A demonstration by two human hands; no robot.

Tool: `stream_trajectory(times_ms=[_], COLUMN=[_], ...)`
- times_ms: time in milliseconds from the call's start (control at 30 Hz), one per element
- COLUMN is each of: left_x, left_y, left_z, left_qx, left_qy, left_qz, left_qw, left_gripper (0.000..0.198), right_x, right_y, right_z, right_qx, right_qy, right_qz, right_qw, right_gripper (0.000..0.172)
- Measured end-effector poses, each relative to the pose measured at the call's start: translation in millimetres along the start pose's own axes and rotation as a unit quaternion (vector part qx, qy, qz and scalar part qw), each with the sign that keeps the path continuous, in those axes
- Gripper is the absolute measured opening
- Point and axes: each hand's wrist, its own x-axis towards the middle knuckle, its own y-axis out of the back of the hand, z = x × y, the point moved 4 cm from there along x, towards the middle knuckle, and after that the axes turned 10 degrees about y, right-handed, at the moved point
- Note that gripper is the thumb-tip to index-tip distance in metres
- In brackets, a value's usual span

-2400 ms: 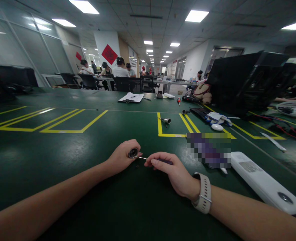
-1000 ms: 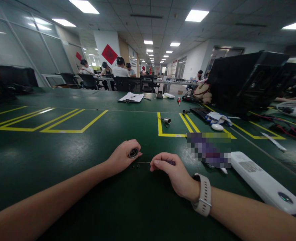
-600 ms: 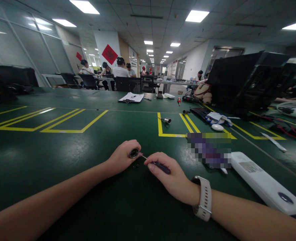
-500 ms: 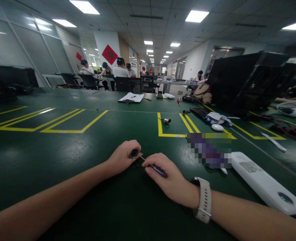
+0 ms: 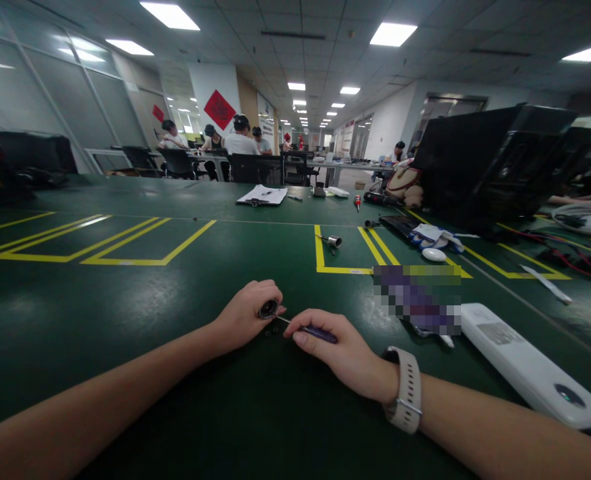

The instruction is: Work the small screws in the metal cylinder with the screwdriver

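My left hand [image 5: 249,310] is closed around a round metal part [image 5: 267,308], whose dark hollow end faces me; the rest of it is hidden in the fingers. In my right hand [image 5: 333,347] is a screwdriver [image 5: 319,334] with a dark purple handle. Its thin shaft points left, and the tip reaches the near side of the metal part; whether it sits in a screw cannot be made out. Small dark rings or nuts [image 5: 274,330] lie on the green table just below the metal part.
Beyond my hands, another metal part [image 5: 332,241] lies inside yellow tape lines. To the right are a white oblong device [image 5: 530,367], a pixelated purple item [image 5: 415,300], a white mouse [image 5: 434,255] and gloves [image 5: 435,236]. A clipboard [image 5: 262,195] and black computer case [image 5: 490,160] stand farther back.
The screwdriver has tilted flatter, its tip shifting slightly left and up against the metal part. My right wrist has turned a little. My left hand stays nearly still.
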Motion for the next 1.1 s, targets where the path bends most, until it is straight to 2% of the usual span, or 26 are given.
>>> stream_trajectory(times_ms=[133,300,433,633,800,1100], left_x=[1,0,0,0,0,0], left_y=[-1.2,-1.6,-0.3,1.3,0.1,1.2], left_z=[-2,-1,3,3,-1,-1], left_qx=[-0.004,0.002,0.013,0.006,-0.03,-0.05], left_qy=[-0.003,-0.016,-0.027,-0.021,-0.01,-0.001], left_qz=[0.002,0.005,0.004,0.005,-0.003,-0.005], left_qw=[1.0,1.0,1.0,1.0,0.999,0.999], left_gripper=[0.014,0.013,0.012,0.013,0.013,0.013], right_x=[-1,-3,-3,-1,0,1], right_y=[-1,-4,-7,0,3,1], right_z=[-2,-9,-9,1,7,9], right_qx=[-0.004,-0.092,-0.121,0.005,0.128,0.196], right_qy=[0.01,0.071,0.071,0.016,-0.039,-0.05], right_qz=[0.009,0.029,0.02,0.03,0.05,0.054], right_qw=[1.0,0.993,0.99,0.999,0.99,0.978], right_gripper=[0.014,0.012,0.012,0.012,0.015,0.015])
